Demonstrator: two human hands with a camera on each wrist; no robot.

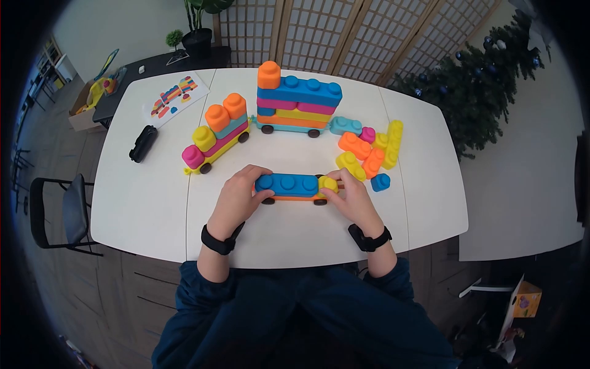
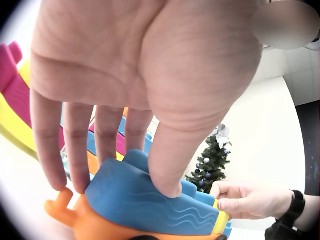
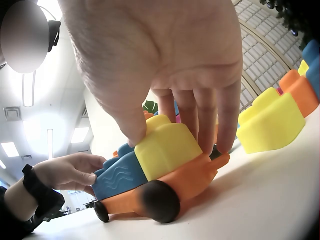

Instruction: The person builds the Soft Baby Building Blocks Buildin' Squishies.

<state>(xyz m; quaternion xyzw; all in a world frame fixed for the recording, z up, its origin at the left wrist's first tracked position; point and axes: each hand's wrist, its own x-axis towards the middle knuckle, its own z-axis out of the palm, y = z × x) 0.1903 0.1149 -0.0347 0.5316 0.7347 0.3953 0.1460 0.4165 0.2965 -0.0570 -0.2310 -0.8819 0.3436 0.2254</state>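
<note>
In front of the person, an orange wheeled toy wagon base (image 1: 294, 198) stands on the table with a long blue block (image 1: 303, 184) on top. A small yellow block (image 3: 167, 150) sits at its right end, beside the blue one. My left hand (image 1: 239, 192) grips the blue block's left end, thumb on the near side and fingers around the far side. With thumb and fingers, my right hand (image 1: 353, 200) pinches the yellow block. The right wrist view shows the yellow block set on the orange base, next to a black wheel (image 3: 159, 201).
Behind stand a tall stacked wagon (image 1: 299, 104) and a yellow-based wagon (image 1: 222, 143). Loose blocks, including an orange block (image 1: 354, 146) and a blue block (image 1: 380, 182), lie at right. A picture sheet (image 1: 175, 99) and a black case (image 1: 143, 144) lie at left.
</note>
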